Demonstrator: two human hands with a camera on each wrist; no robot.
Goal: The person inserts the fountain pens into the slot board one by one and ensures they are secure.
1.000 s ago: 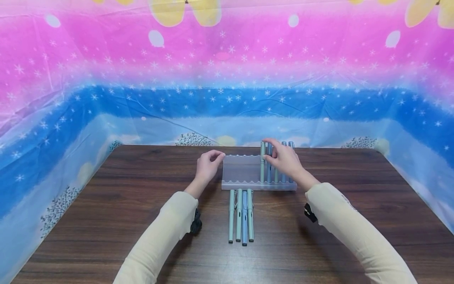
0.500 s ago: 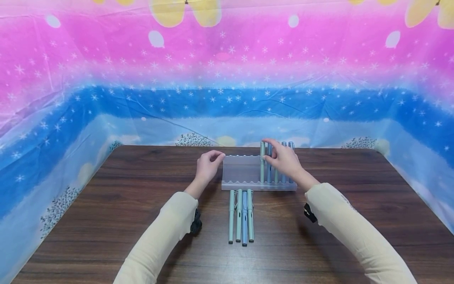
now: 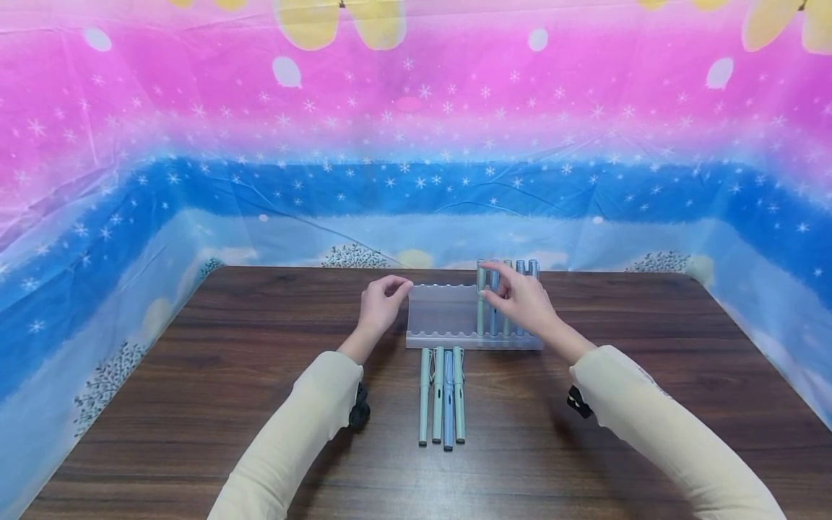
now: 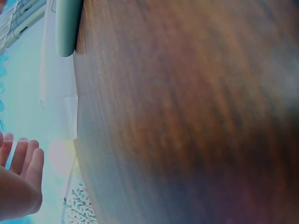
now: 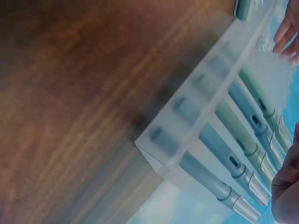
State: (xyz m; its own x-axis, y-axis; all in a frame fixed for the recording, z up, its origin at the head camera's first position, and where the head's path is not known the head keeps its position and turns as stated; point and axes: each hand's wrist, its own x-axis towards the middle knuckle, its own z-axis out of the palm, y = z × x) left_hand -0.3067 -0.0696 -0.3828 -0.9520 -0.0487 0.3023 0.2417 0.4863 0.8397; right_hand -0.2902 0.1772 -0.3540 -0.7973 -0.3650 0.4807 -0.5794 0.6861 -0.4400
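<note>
A frosted, notched pen rack (image 3: 442, 310) stands on the table. My left hand (image 3: 380, 307) pinches its upper left corner between thumb and fingers. Several capped pens stand in the right-hand slots, green and blue mixed; the leftmost is a green pen (image 3: 481, 318). Beside that pen's cap is my right hand (image 3: 525, 297), thumb and index finger parted and pulled slightly back from it. In the right wrist view the standing pens lean on the rack, clips outward, including a blue pen (image 5: 219, 149). My right hand (image 5: 286, 186) shows only partly at that view's edge.
In front of the rack lies a row of several pens, with one blue pen (image 3: 448, 401) among green ones such as the leftmost green pen (image 3: 424, 397). The wooden table (image 3: 260, 375) ends at a patterned cloth backdrop (image 3: 416, 188).
My right hand has let go of the leftmost standing green pen and drawn slightly down and right, its sleeve shifting too. The left hand and the rack stay where they were.
</note>
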